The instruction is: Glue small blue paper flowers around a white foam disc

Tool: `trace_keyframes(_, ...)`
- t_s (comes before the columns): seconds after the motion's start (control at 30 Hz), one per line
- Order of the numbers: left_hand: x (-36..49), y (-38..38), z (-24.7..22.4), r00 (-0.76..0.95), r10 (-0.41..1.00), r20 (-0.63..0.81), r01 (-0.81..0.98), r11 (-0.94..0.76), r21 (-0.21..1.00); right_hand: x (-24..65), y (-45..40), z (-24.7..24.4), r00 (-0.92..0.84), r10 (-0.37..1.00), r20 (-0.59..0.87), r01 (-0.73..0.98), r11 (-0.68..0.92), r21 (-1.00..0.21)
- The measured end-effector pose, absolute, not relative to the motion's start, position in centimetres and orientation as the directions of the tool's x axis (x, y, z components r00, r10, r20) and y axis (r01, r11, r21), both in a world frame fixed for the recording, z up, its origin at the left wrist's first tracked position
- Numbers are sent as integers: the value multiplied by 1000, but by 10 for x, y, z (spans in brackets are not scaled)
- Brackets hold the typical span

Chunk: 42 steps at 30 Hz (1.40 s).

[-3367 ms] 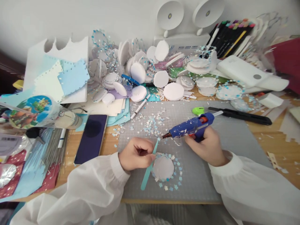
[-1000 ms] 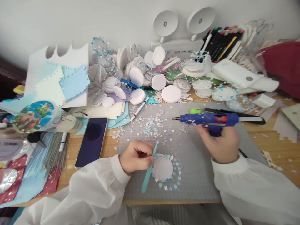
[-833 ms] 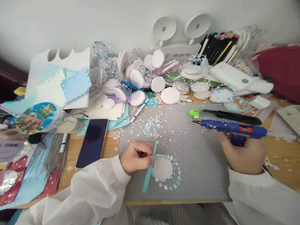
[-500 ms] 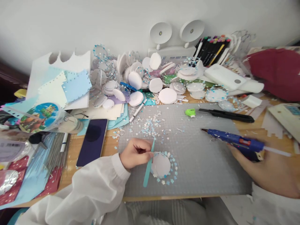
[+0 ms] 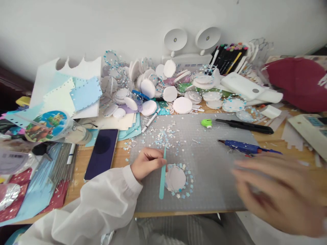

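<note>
My left hand (image 5: 148,163) pinches teal tweezers (image 5: 162,180), which stand nearly upright at the left edge of a white paper disc (image 5: 177,178). Small blue and white flowers ring the disc's right and lower sides. My right hand (image 5: 276,190), blurred by motion, hovers over the right front of the grey mat (image 5: 209,177) with its fingers apart and nothing visible in them. Beyond that hand lies a blue glue gun (image 5: 241,146), partly hidden by it. Loose little flowers (image 5: 166,136) are scattered behind the disc.
Behind the mat are piled white discs (image 5: 182,105). A black cutter (image 5: 245,126) and a green tool (image 5: 206,123) lie at the mat's back right. On the left are a phone (image 5: 102,153), a plastic cup (image 5: 48,126) and wires (image 5: 62,166).
My right hand has let go of the glue gun and moved left and towards me. The tweezers in my left hand have turned more upright.
</note>
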<state>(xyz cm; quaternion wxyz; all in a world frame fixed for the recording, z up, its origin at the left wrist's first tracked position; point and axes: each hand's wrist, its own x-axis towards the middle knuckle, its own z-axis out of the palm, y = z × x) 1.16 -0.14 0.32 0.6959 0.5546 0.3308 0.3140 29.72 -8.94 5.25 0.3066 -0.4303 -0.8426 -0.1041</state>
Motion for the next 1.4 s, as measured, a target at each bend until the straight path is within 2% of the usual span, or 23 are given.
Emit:
trace_keyframes(0.07, 11, -2, 2, 557, 816, -153, -85, 239, 967, 256, -70, 59, -624, 501, 600, 647, 762, 36)
trace_keyframes(0.17, 11, -1, -1, 512, 839, -186, -125, 287, 950, 217, -44, 60, -754, 336, 565, 469, 877, 104)
trace_keyframes(0.37, 12, 1, -2, 471, 861, -192, -174, 304, 937, 194, -14, 50, -766, 308, 564, 453, 882, 133)
trace_keyframes(0.53, 13, -1, -3, 479, 858, -186, -173, 300, 938, 194, -7, 44, -743, 215, 634, 416, 890, 186)
trace_keyframes(0.6, 13, -2, -2, 497, 850, -175, -158, 287, 945, 201, -5, 42, -686, 244, 686, 420, 902, 99)
trace_keyframes(0.63, 13, -3, -1, 517, 840, -162, -147, 274, 950, 205, -5, 41, -637, 296, 712, 429, 903, 8)
trace_keyframes(0.73, 14, -4, 3, 595, 798, -99, -99, 196, 976, 217, -4, 35, -325, 571, 754, 448, 795, -409)
trace_keyframes(0.8, 14, -4, 4, 640, 766, -59, -61, 127, 990, 225, -3, 27, -47, 748, 663, 347, 634, -691)
trace_keyframes(0.83, 14, -4, 5, 654, 755, -44, -40, 93, 995, 228, -3, 23, 54, 811, 583, 246, 555, -795)
trace_keyframes(0.9, 14, -4, 4, 659, 751, -22, -4, 33, 999, 232, -3, 13, 103, 914, 393, 2, 395, -919)
trace_keyframes(0.97, 14, -5, 3, 656, 754, 0, 24, -21, 999, 233, -4, 5, 22, 971, 239, -198, 238, -951)
trace_keyframes(1.03, 14, -5, 3, 673, 739, 26, 42, -73, 996, 232, -6, 1, -90, 984, 157, -282, 126, -951)
trace_keyframes(1.2, 16, -3, 6, 732, 680, 48, 52, -126, 991, 226, -15, 2, -250, 960, 124, -259, 57, -964)
trace_keyframes(1.4, 14, -2, 6, 725, 688, -22, 52, -23, 998, 225, -17, 3, -254, 960, 117, -193, 69, -979)
